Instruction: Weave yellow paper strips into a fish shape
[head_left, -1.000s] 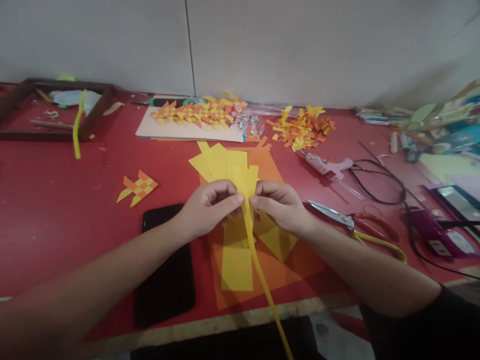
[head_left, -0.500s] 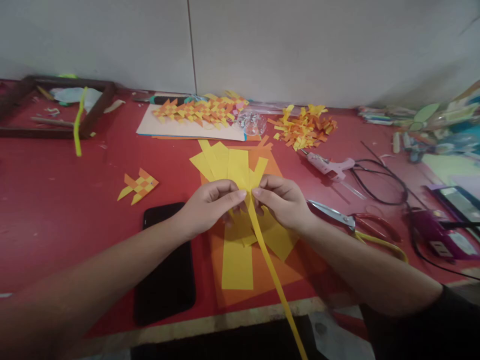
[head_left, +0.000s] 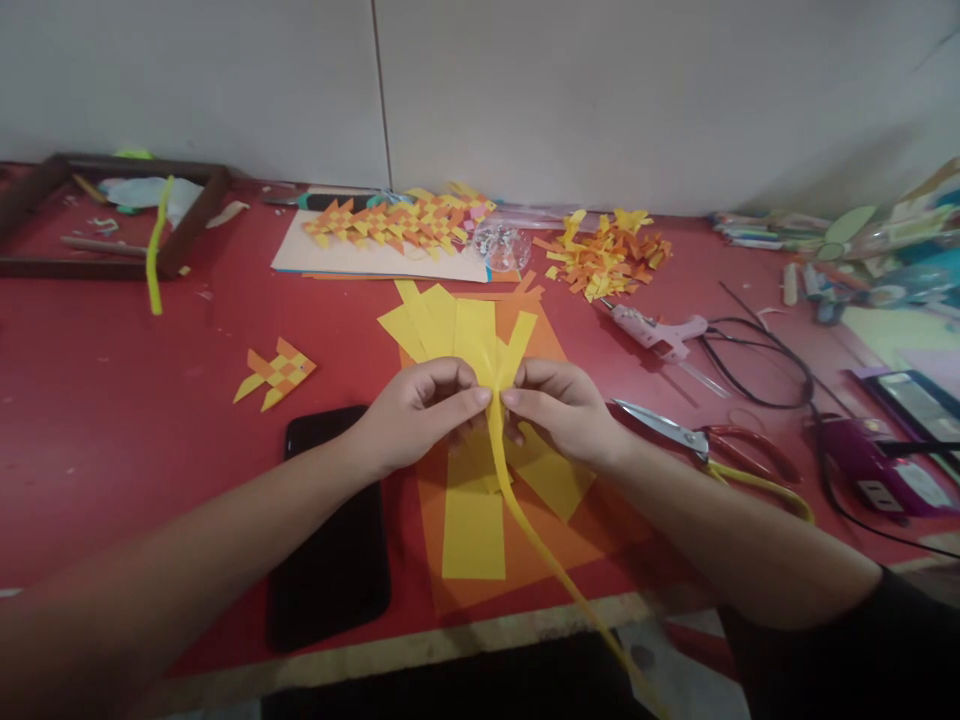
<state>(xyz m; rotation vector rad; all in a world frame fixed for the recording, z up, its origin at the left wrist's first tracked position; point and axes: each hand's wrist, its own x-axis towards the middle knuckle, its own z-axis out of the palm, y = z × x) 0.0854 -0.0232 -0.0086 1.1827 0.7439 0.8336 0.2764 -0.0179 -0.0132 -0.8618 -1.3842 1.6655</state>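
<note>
Strip [head_left: 501, 460] bends more right vs b4; L hand [head_left: 409, 420] & R hand [head_left: 577, 420] pinch it; fish [head_left: 279, 374] looks done, strip's unwoven.
</note>
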